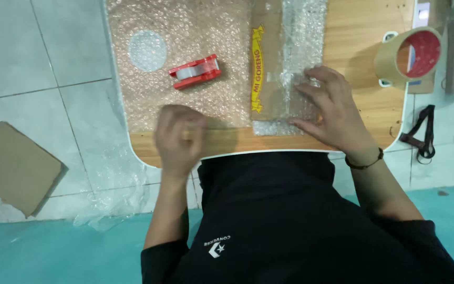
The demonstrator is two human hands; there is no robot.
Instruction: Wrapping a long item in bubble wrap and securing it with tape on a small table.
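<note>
1. Bubble wrap (185,47) covers the left and middle of a small wooden table (363,47) in the head view, and its clear sheet hangs over the table's left edge toward the tiled floor (43,68).
2. Near the table's front edge lies a flat cardboard parcel (266,58) with a yellow printed band along its left side; a strip of bubble wrap is folded over its right part.
3. The right hand (332,108) lies flat on that wrapped part of the parcel, fingers spread and pressing down, gripping nothing. A dark bracelet (366,160) sits at its wrist.
4. The left hand (179,137) hovers over the table's front edge at the lower left, just left of the parcel. It is motion-blurred, with fingers bent; whether it pinches anything cannot be told.
5. A red tape dispenser (195,71) with a clear roll rests on the bubble wrap, apart from both hands, and a pale round patch (147,50) shows through the wrap to its upper left.
6. A roll of brown packing tape (408,55) stands at the table's right edge, well apart from the right hand.
7. On the floor, a flat piece of cardboard (17,168) lies at the left, and a black strap (424,131) lies at the right beside the table.
</note>
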